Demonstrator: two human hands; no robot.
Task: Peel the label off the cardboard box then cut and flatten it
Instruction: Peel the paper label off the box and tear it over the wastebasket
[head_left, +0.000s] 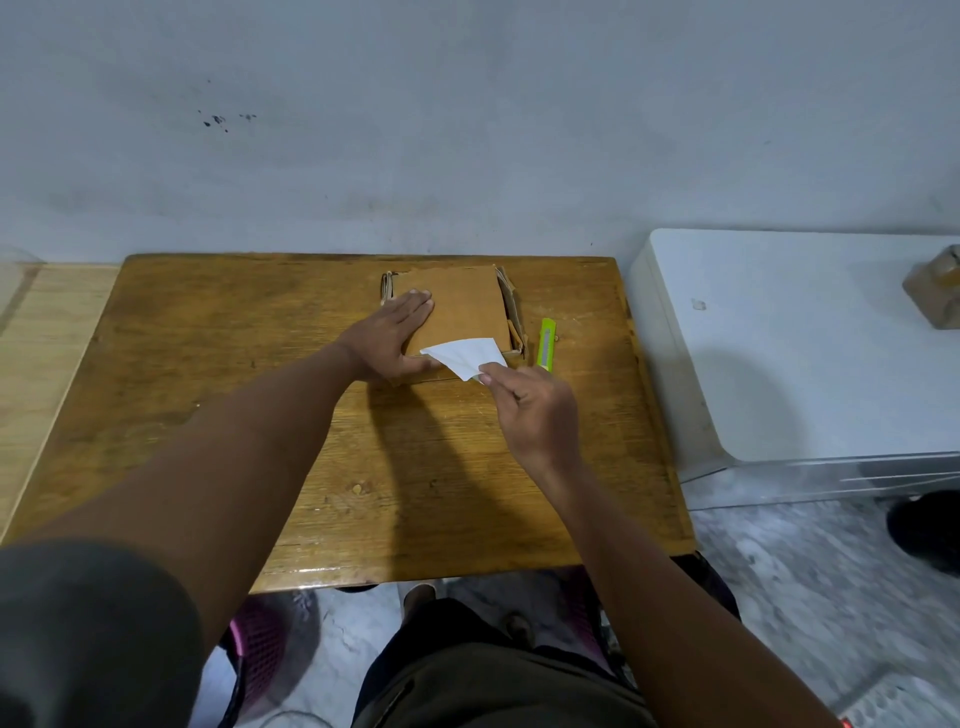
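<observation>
Floor, far left: pale wood-grain boards (36, 332) run beside the table.
Wall: grey-white plaster (467, 104) behind everything, with a small cluster of dark specks (221, 120) at upper left.
Table: varnished brown wood (208, 338), grain and scuffs showing, its far edge against the wall — the near edge glossy.
Left hand: (392, 335) lies flat, palm down, on the left part of the box top; fingers (415, 306) stretched out and released, gripping nothing.
Cardboard box: (462, 306) sits on the far middle of the table, close to the wall, folded flaps visible at its left and right sides.
Label: white sheet (465, 356) lifted at the box's near edge; whether any part of it remains stuck I cannot tell.
Right hand: (535, 410) just in front of the box, thumb and fingers pinched on the label's near right corner.
Cutter: yellow-green utility knife (546, 345) lying on the table just right of the box, apart from both hands.
White unit: smooth white cabinet top (805, 338) beside the table on the right, a brown blurred object (937, 291) on it at the frame edge.
Floor, right: grey mottled tiles (805, 571) — a dark shape (924, 525) at the edge, unclear.
</observation>
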